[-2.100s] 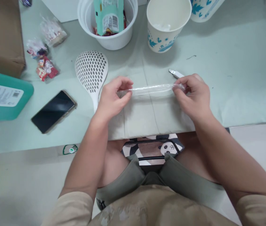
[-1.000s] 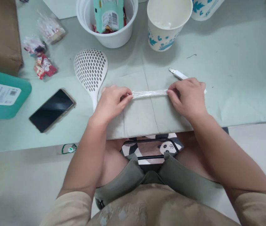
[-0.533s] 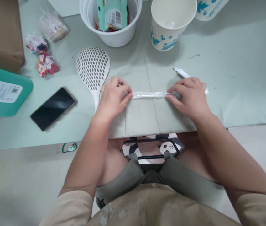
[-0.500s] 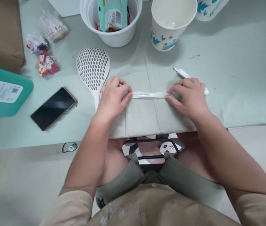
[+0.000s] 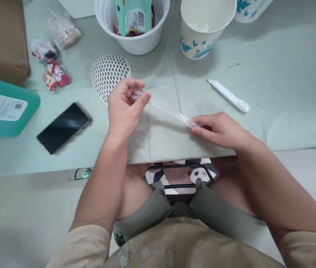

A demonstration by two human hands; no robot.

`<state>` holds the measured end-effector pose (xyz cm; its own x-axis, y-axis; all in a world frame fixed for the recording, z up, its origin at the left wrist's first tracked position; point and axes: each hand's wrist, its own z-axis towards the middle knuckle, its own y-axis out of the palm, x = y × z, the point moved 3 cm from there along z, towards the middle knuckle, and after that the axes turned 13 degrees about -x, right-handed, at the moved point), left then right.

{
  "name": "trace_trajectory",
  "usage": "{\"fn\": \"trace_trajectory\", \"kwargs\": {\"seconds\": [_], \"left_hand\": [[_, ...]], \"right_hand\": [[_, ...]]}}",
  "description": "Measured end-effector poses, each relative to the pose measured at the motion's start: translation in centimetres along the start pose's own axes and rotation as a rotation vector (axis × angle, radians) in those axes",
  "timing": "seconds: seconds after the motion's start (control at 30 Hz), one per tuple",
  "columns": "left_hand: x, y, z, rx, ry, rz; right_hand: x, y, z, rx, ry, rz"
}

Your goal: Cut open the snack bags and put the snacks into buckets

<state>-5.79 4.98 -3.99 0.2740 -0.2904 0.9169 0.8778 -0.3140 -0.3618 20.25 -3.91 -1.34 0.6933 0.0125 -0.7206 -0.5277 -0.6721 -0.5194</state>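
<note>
Plastic film, transparent and wrinkled, is spanning the gap between the two hands as a narrow strip, sloping from the left hand down to the right hand.

Left hand status: thumb and fingers are pinching a crumpled end of the film, farther out over the table. Right hand status: thumb and index finger are gripping the opposite end, closer to the near table edge; the other fingers are curling under, and I cannot tell whether they are enclosing more film.

Progress, judged from where I am standing: gathering is appearing complete along the middle section, where the film is forming a slim band. Both ends are bunching within the grips, neither end is lying free, and no knot is showing. Whether the middle is touching the table, I cannot tell. A white utility knife is lying unheld just beyond the right hand.

Surroundings: a white slotted spoon is lying at the left hand, which is partly covering it. A phone is resting to the left of that hand. A white tub and a paper cup are standing beyond both hands, apart from the film.
</note>
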Motion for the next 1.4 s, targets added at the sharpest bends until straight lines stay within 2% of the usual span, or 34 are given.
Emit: {"fn": "trace_trajectory", "kwargs": {"seconds": [0.1,0.23,0.33,0.4,0.47,0.67,0.77,0.83,0.9,0.97,1.07,1.2,1.3,1.4], "left_hand": [[0.1,0.2,0.3,0.015,0.079,-0.145],[0.9,0.7,0.6,0.031,0.107,-0.334],[0.9,0.9,0.8,0.039,0.095,-0.375],[0.4,0.8,0.9,0.041,0.043,-0.38],[0.0,0.8,1.0,0.043,-0.031,-0.38],[0.7,1.8,0.7,0.004,-0.056,-0.404],[2.0,2.9,0.1,-0.074,-0.068,-0.294],[3.0,3.7,-0.4,-0.112,-0.045,-0.147],[3.9,4.6,-1.0,-0.133,0.041,-0.042],[4.4,5.3,-1.4,-0.147,0.178,0.015],[4.4,5.6,-1.6,-0.1,0.332,0.041],[3.6,4.6,-1.5,0.051,0.288,0.074],[3.6,4.0,-1.5,0.114,0.244,0.06],[3.3,3.6,-1.4,0.115,0.169,-0.018]], "right_hand": [[-0.6,0.5,-0.2,-0.246,-0.028,0.192],[-1.0,1.6,-0.6,-0.582,-0.072,0.431],[-1.3,1.7,-0.9,-0.673,-0.143,0.508],[-1.4,1.4,-1.1,-0.627,-0.2,0.56],[-1.3,0.9,-1.3,-0.504,-0.238,0.624],[-0.3,0.0,-1.4,-0.006,-0.279,0.818],[0.4,-0.4,-0.9,0.256,-0.179,0.756],[1.0,-0.7,-0.3,0.462,-0.086,0.673],[1.7,-0.7,0.2,0.641,-0.029,0.601],[2.2,-0.6,0.7,0.744,-0.031,0.512],[2.2,-0.3,0.8,0.759,-0.046,0.296],[1.4,-0.1,0.5,0.646,0.034,0.128],[0.5,0.1,0.5,0.488,0.062,0.096],[-0.7,0.8,0.7,0.202,-0.046,0.149]]}}
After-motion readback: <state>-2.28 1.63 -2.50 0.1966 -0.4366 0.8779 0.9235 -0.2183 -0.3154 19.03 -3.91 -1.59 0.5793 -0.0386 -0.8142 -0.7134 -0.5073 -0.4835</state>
